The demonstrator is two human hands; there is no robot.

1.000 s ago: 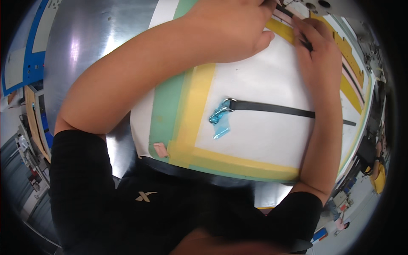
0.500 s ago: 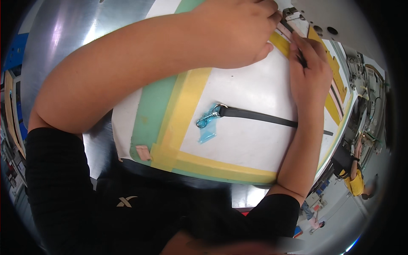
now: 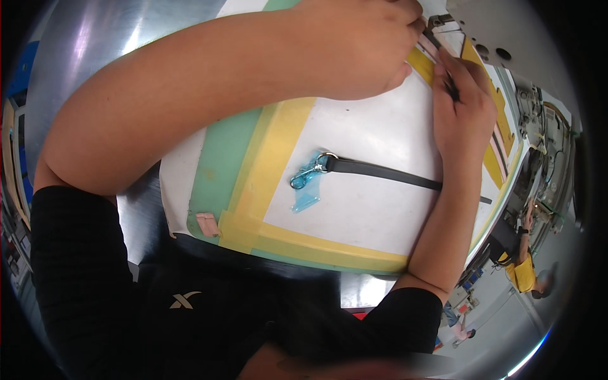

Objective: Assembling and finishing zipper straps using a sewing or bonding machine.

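Note:
A long black strip (image 3: 433,40) lies along a pink-lined yellow jig (image 3: 421,65) at the top right of the work board. My right hand (image 3: 467,104) is closed over it, thumb on one side and fingers on the other, with a dark piece showing between them. Just left of it, my left hand (image 3: 361,47) has its fingers curled down at the strip's upper end, by a small metal part (image 3: 443,25). What those fingertips hold is hidden. A black strap (image 3: 380,172) with a metal ring and a snap hook (image 3: 307,176) in blue film lies below, passing under my right forearm.
The white board (image 3: 354,209) has green and yellow tape borders (image 3: 272,164), with a pink scrap (image 3: 207,224) at its lower left corner. Shiny metal (image 3: 95,38) lies beyond the left side. Machinery (image 3: 538,139) and a person in yellow (image 3: 522,272) are at right.
The view has shifted slightly, so the board sits a little further left. Both hands keep nearly the same grip and place on the jig.

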